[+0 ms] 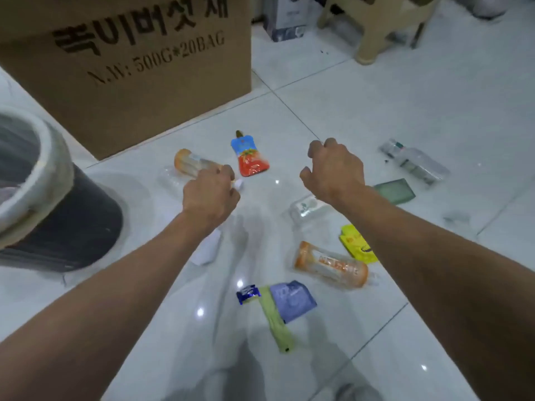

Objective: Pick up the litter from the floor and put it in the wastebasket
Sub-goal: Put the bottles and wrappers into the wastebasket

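The dark wastebasket [82, 221], lined with a pale bag, stands at the left. Litter is scattered over the white tile floor. My left hand [210, 195] curls round the neck end of an orange-labelled clear bottle [189, 163], whose white cap shows by my fingers. My right hand [333, 169] hovers above the floor with loosely curled fingers and holds nothing. Close by lie a red and blue spout pouch [250, 159], a second orange-labelled bottle [330, 266], a yellow packet [357, 246], a purple packet [292, 299] and a small blue wrapper [246, 293].
A big cardboard box [130, 68] stands behind the litter, and a beige plastic stool [373, 27] at the back right. A clear bottle [417, 163], a green packet [395, 191], a clear plastic tub [307, 209], a green strip [276, 324] and white paper [208, 250] also lie around.
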`<state>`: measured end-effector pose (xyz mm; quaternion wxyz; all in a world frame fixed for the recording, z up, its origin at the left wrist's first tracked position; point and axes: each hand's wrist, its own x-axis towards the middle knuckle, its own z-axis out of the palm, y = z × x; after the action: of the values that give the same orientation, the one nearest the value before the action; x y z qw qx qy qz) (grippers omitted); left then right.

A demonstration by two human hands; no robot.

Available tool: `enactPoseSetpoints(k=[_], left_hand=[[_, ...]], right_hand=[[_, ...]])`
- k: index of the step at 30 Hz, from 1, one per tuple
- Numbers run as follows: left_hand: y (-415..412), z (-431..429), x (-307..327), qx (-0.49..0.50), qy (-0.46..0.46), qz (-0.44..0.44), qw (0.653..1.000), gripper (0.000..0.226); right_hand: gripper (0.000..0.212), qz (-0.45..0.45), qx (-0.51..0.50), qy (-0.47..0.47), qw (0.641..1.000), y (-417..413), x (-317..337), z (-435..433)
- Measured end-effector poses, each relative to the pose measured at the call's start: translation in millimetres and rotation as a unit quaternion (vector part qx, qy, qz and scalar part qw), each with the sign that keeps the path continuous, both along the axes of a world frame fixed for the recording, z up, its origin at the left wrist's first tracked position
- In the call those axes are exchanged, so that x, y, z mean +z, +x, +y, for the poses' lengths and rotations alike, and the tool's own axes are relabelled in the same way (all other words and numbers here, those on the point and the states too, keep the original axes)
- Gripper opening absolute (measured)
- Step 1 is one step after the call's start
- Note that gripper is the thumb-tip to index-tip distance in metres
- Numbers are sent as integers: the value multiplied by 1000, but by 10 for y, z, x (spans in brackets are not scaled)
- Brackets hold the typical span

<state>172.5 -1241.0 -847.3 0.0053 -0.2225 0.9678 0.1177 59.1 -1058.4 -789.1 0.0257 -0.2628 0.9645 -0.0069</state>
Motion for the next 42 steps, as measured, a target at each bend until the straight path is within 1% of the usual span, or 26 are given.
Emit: enactPoseSetpoints(k=[5,8,11,14,17,19,21,23,25,27,30,33,36,39,40,42], left_hand=[[-251,786,-288,-55,15,-38,998,35],[-385,1148,-406,-90,11,-36,995,37],[-453,1490,-578,-153,-12,-37,987,45],[-449,1774,-795,-210,-18,-53,976,63],[-424,1964,-1026,-274,-8,-106,956,92],[-393,2072,-1196,-312,-16,-134,941,102],[-368,2156,-1377,-331,-27,-155,930,98],[-346,2209,-1521,-338,-54,-166,925,83],[-330,2218,-1590,-332,-65,-169,926,68],[-328,2196,-1596,-323,-57,-169,929,60],[-338,2076,-1536,-303,-51,-159,938,58],[-362,1874,-1465,-295,-72,-143,942,62],[-355,1670,-1412,-293,-81,-140,943,70],[-267,1520,-1390,-281,-92,-146,944,69],[-234,1476,-1390,-275,-95,-149,945,68],[-179,1387,-1374,-263,-97,-152,948,66]], right_hand=[[40,-14,-23,38,999,-234,-50,800],[41,-30,-53,35,998,-314,-162,1170],[40,-51,-69,40,995,-324,-404,1416],[39,-83,-84,48,992,-327,-692,1589],[41,-101,-94,59,989,-343,-924,1679],[42,-113,-92,57,988,-325,-1089,1702],[42,-126,-92,56,986,-307,-1259,1716],[42,-143,-103,54,983,-305,-1405,1733],[42,-153,-111,51,981,-311,-1530,1750],[43,-159,-116,47,979,-329,-1621,1753],[47,-186,-138,43,972,-348,-1726,1730],[52,-204,-150,40,967,-335,-1845,1676],[63,-206,-152,64,965,-272,-1985,1621],[78,-192,-192,60,961,-196,-2084,1563],[79,-185,-211,59,958,-173,-2100,1544],[74,-191,-256,51,946,-153,-2106,1511]])
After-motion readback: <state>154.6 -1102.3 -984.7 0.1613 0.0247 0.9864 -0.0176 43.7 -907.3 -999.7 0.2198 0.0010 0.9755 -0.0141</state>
